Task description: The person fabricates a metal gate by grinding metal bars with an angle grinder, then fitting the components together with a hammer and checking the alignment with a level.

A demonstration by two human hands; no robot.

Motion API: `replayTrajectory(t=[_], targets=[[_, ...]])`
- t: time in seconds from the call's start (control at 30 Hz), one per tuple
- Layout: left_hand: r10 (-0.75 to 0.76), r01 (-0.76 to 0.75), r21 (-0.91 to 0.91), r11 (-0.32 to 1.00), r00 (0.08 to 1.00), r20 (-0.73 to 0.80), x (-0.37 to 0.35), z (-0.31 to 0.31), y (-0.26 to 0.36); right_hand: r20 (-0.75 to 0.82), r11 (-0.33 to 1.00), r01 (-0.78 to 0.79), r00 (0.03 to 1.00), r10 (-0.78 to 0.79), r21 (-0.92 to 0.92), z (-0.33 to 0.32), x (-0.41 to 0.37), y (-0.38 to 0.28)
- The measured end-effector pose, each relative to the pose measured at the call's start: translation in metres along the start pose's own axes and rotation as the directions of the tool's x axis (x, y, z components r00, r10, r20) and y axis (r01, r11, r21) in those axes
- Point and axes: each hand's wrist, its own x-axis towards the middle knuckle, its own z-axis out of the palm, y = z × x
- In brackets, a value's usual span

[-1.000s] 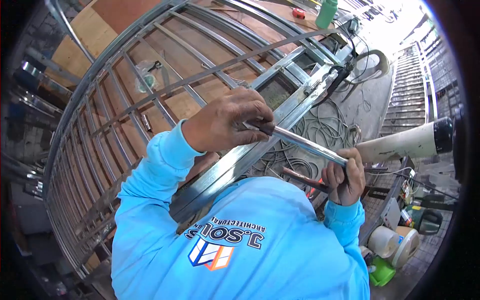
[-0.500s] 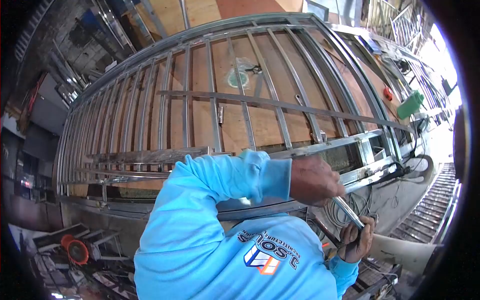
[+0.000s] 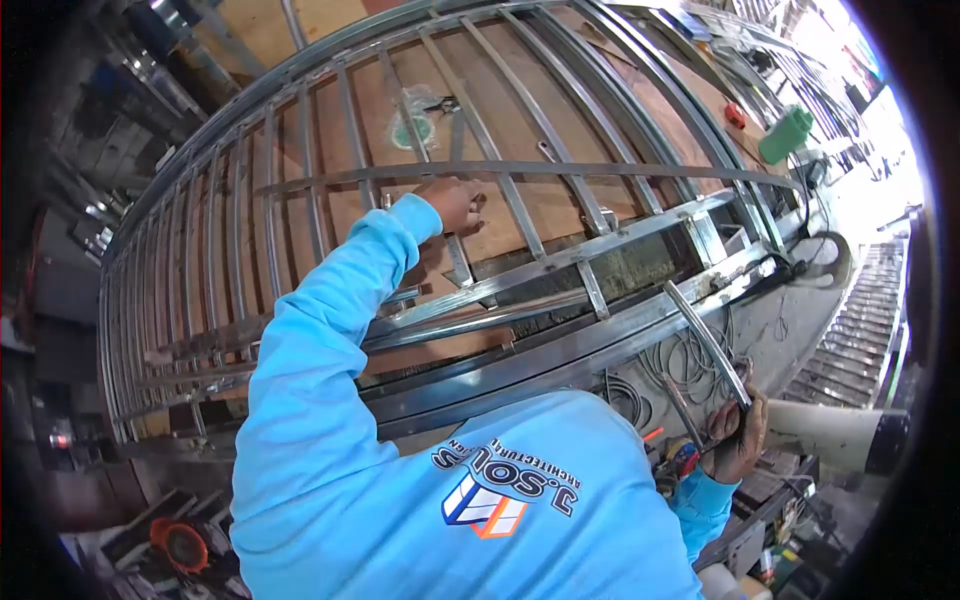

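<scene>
My right hand is closed around the lower end of a short shiny metal tube, which slants up and to the left. Over the barred metal frame, my left hand is just below a long thin flat metal strip lying across the bars. Its fingers are curled in, and whatever they may hold is hidden. A rusty bar stands close to my right hand.
On the board under the frame lie a green roll and dark pliers. A green bottle and a red tape measure are at the far right. Coiled cables lie on the floor, with a white pipe to the right.
My left hand has left the metal tube and moved left and up over the frame. My right hand still grips the tube. The view has shifted slightly.
</scene>
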Motion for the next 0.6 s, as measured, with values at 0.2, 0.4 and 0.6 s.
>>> replayTrajectory(t=[0.2, 0.4, 0.6], targets=[[0.116, -0.097, 0.249, 0.964, 0.991, -0.063, 0.055, 0.068, -0.031, 0.133, 0.997, -0.040, 0.991, 0.032, 0.062, -0.004, -0.003, 0.000], [-0.111, 0.056, 0.421, 0.905, 0.988, 0.109, 0.057, 0.046, -0.006, 0.142, 0.979, -0.024, 0.990, -0.005, 0.201, -0.011, -0.012, 0.006], [-0.129, 0.043, 0.443, 0.896, 0.978, 0.167, 0.060, 0.043, -0.017, 0.129, 0.915, -0.185, 0.981, 0.148, 0.358, -0.003, 0.014, 0.034]])
